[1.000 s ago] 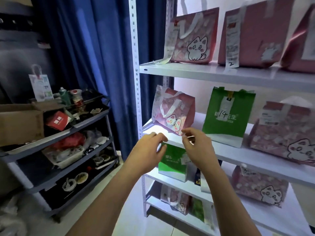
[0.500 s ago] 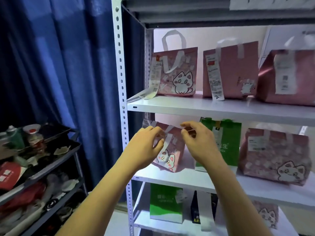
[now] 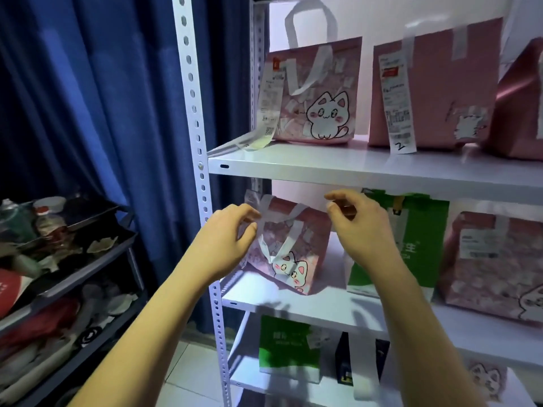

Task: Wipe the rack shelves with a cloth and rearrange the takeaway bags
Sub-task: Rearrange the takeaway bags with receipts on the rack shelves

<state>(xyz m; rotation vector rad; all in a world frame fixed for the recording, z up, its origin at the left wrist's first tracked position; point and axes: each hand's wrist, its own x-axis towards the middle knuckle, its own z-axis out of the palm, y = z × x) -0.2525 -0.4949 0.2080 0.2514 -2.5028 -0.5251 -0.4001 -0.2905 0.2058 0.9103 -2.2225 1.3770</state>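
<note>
A small pink cat bag (image 3: pixel 293 245) with white handles stands tilted at the left end of the middle shelf (image 3: pixel 323 306) of the white rack. My left hand (image 3: pixel 229 239) is at the bag's top left corner, with its curled fingers on the white handle. My right hand (image 3: pixel 358 227) pinches the bag's top right edge between thumb and fingers. No cloth is in view.
A green bag (image 3: pixel 420 245) and a larger pink bag (image 3: pixel 493 259) stand right of it. The upper shelf (image 3: pixel 352 168) carries a pink cat bag (image 3: pixel 320 92) and a pink bag with a receipt (image 3: pixel 440 83). A green bag (image 3: pixel 288 348) sits below. A cluttered cart (image 3: pixel 88 259) stands left, before a blue curtain (image 3: pixel 102 98).
The view has tilted up the rack. Both hands have risen from the small pink bag's lower front to its top edge. The bag stays on the middle shelf.
</note>
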